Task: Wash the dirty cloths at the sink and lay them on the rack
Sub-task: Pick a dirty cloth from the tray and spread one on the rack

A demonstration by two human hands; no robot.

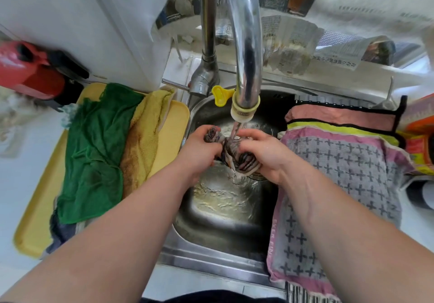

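A dark striped cloth [231, 153], wet and bunched up, is gripped at both ends under running water from the tap [244, 110]. My left hand [199, 147] closes on its left end and my right hand [263, 150] on its right end, over the steel sink [223, 239]. On the yellow tray [32, 227] to the left lie a green cloth [94, 154] and a stained yellow cloth [143, 136]. To the right, a grey cross-patterned cloth with pink edging [345, 176] and a pink cloth [340, 116] lie spread on the rack [333, 97].
Water pools in the sink bottom. A red and black appliance [30, 72] stands at the far left behind the tray. An orange box [420, 138] sits at the right edge. Newspaper [293, 42] lines the wall behind the tap. A blue cloth edge [58, 234] peeks from under the green one.
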